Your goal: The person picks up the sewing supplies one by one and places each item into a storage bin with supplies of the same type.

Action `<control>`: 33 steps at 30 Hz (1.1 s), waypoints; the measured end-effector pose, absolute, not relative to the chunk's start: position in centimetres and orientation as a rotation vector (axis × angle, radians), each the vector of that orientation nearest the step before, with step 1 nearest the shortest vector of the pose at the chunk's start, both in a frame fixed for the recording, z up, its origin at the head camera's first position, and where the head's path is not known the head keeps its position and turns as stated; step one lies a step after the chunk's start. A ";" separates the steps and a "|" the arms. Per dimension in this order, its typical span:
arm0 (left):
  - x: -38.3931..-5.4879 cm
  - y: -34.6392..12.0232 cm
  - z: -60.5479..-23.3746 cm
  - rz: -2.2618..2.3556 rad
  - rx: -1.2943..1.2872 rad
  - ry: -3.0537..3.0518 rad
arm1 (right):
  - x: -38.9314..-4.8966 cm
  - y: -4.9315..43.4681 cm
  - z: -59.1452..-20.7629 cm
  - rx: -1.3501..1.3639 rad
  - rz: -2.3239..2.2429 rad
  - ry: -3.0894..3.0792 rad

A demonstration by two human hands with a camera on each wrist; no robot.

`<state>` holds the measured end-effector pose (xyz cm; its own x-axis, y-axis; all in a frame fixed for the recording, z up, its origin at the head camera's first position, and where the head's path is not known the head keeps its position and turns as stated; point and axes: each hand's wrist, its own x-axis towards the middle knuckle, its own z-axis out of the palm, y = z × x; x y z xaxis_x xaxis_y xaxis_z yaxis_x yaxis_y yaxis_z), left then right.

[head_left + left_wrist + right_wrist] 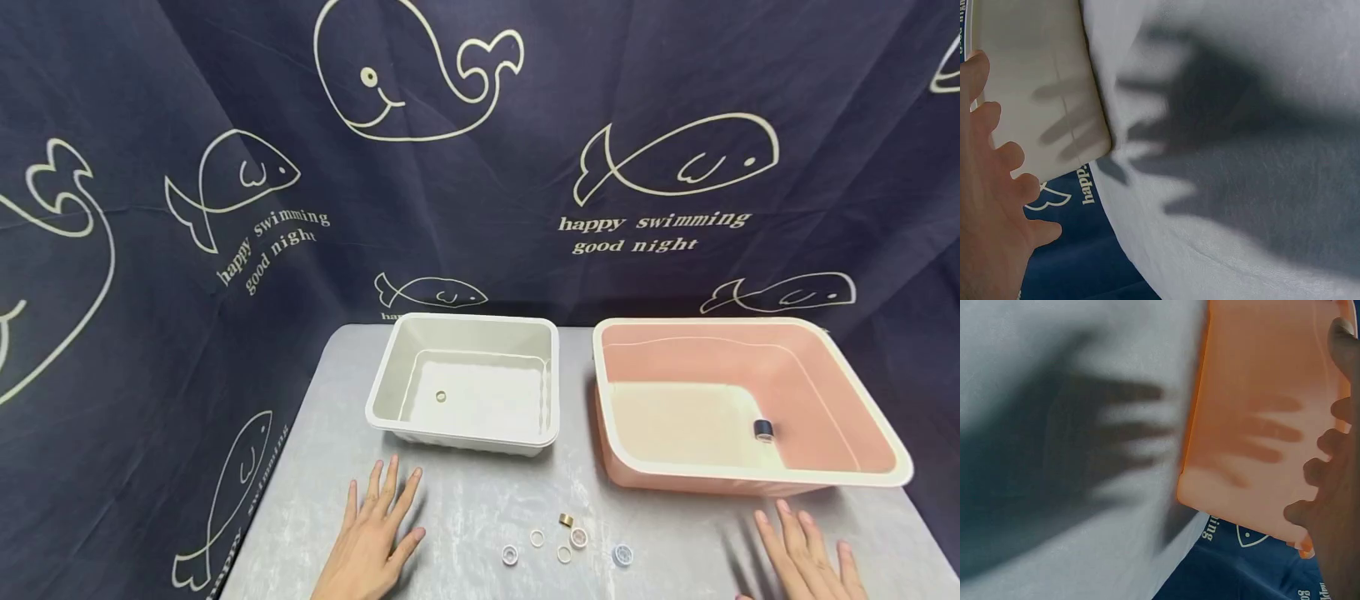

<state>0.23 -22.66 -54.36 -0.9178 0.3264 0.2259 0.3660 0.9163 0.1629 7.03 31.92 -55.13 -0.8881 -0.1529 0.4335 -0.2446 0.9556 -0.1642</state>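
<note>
My left hand, fingers straight and spread, hovers over the table in front of the white tub, holding nothing. My right hand, also with straight fingers and no object, is just in front of the pink tub. Between the hands lie several small ring-like pieces: a gold ring, two thin pale rings, a silvery round piece, a pinkish one and a blue one. A small gold ring sits inside the white tub. A dark ring-like piece rests inside the pink tub.
Both tubs stand side by side at the back of the grey table, a narrow gap between them. Behind and to the left hangs a dark blue curtain with white whale and fish drawings. Hand shadows fall on the table and tub walls.
</note>
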 end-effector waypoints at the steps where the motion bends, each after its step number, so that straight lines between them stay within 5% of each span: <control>1: 0.2 -22.7 -54.3 -0.290 -0.520 -2.876 | 7.0 31.8 -55.0 0.290 0.303 -2.677; 33: -0.6 -22.6 -52.9 -0.775 -0.210 -2.705 | 5.0 30.4 -55.0 0.568 0.388 -2.292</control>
